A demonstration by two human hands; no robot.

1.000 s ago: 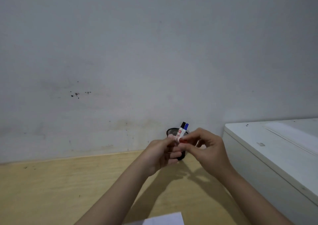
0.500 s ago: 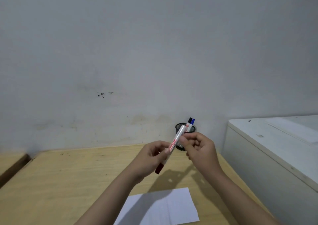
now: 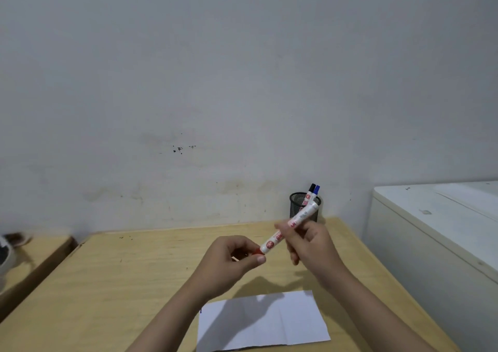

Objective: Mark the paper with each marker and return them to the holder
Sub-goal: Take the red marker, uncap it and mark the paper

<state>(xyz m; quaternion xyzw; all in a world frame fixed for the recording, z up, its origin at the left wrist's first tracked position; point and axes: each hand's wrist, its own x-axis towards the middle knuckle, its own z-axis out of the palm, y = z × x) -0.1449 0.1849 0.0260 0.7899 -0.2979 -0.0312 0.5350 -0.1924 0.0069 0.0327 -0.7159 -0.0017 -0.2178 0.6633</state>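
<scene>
A white marker with red print and a red cap (image 3: 289, 227) is held slantwise above the wooden table (image 3: 134, 276). My right hand (image 3: 310, 246) grips its barrel. My left hand (image 3: 231, 260) pinches the red cap at the lower end. Behind them, against the wall, stands a black mesh holder (image 3: 301, 208) with a black-capped marker (image 3: 310, 192) and a blue-capped marker (image 3: 315, 193) leaning in it. A white sheet of paper (image 3: 264, 322) lies flat on the table below my hands, with a small dark mark at its left edge.
A white cabinet (image 3: 436, 230) stands right of the table, higher than the tabletop. A grey wall closes the back. To the left a gap separates a second wooden surface (image 3: 29, 260), where a blurred dark and white object (image 3: 8, 252) lies.
The view has tipped down, showing more table and paper. The marker came out from in front of the holder and now slants between both hands, my left fingers on its red cap.
</scene>
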